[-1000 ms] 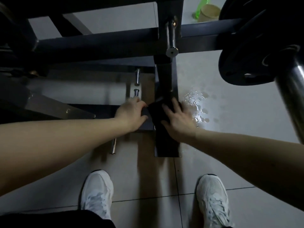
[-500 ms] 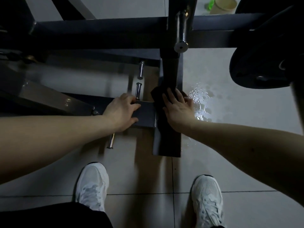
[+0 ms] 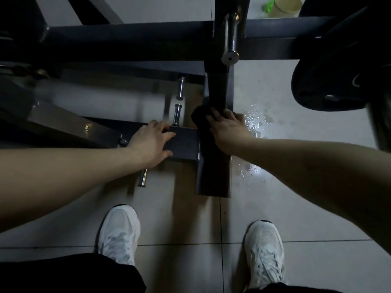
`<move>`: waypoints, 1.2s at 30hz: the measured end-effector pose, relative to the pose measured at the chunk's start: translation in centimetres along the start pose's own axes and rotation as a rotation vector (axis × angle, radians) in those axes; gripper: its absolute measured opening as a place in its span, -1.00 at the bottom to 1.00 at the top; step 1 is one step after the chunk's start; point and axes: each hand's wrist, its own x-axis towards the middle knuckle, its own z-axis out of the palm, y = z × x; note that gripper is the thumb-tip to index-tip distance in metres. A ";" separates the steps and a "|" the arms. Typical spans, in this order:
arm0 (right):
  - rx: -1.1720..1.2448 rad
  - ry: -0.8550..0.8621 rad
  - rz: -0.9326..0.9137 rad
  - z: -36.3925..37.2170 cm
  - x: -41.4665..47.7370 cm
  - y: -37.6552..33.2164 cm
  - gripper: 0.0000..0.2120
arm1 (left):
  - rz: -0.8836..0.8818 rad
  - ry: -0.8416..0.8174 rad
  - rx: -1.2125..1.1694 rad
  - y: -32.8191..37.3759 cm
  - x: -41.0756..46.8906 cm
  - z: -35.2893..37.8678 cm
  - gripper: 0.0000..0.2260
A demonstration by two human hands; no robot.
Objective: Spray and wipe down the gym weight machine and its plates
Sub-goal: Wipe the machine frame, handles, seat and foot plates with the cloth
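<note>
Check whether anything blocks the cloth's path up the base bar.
Nothing visible. The right hand presses the cloth on the base bar; the bar ahead is bare. The left hand and chrome pegs sit off to its left.

Bare left hand (image 3: 151, 142) and bare right hand (image 3: 229, 130), forearms (image 3: 74, 172) uncovered to the frame's edge, white lace-up mesh trainers (image 3: 119, 233) with thin dark trim at the toes, black trouser legs (image 3: 69, 273) along the bottom edge.
</note>
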 end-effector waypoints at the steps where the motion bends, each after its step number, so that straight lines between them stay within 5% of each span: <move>1: -0.007 0.005 0.016 0.0 0.1 -0.3 -0.47 | -0.001 0.004 0.002 -0.1 -0.2 0.0 -0.39; 4: -0.013 0.055 -0.008 1.8 -3.4 -1.5 -0.42 | 0.005 0.005 0.025 -0.3 -0.5 0.0 -0.40; 9: 0.034 0.064 -0.370 5.9 -14.5 -2.9 -0.46 | 0.005 -0.006 0.046 -0.6 -0.3 0.2 -0.39; 12: 0.009 0.044 -0.521 5.8 -13.5 -1.2 -0.50 | -0.008 -0.026 0.043 -0.4 -0.1 0.3 -0.38; 14: -0.016 0.074 -0.415 4.5 -9.4 0.2 -0.49 | -0.014 -0.022 0.037 -0.4 -0.1 0.2 -0.39; 18: 0.029 0.155 0.102 0.5 -1.2 0.6 -0.47 | -0.028 -0.006 0.026 -0.5 -0.3 0.4 -0.40; 21: -0.007 0.171 0.163 0.8 -1.5 -1.5 -0.47 | -0.021 0.003 0.033 -0.7 -0.5 0.6 -0.39; 27: 0.010 0.130 -0.386 5.9 -13.2 -4.2 -0.41 | -0.017 0.004 0.023 -1.3 -0.9 0.8 -0.41; 30: -0.011 0.134 -0.527 6.1 -12.0 -2.6 -0.46 | -0.015 0.009 0.024 -1.3 -0.9 0.7 -0.42; 32: 0.017 0.161 -0.446 5.2 -8.4 -1.3 -0.45 | -0.026 -0.004 0.017 -1.5 -1.1 0.8 -0.43; 36: 0.059 0.231 0.029 1.5 -1.2 -1.6 -0.49 | -0.022 0.007 0.045 -2.2 -2.6 1.2 -0.44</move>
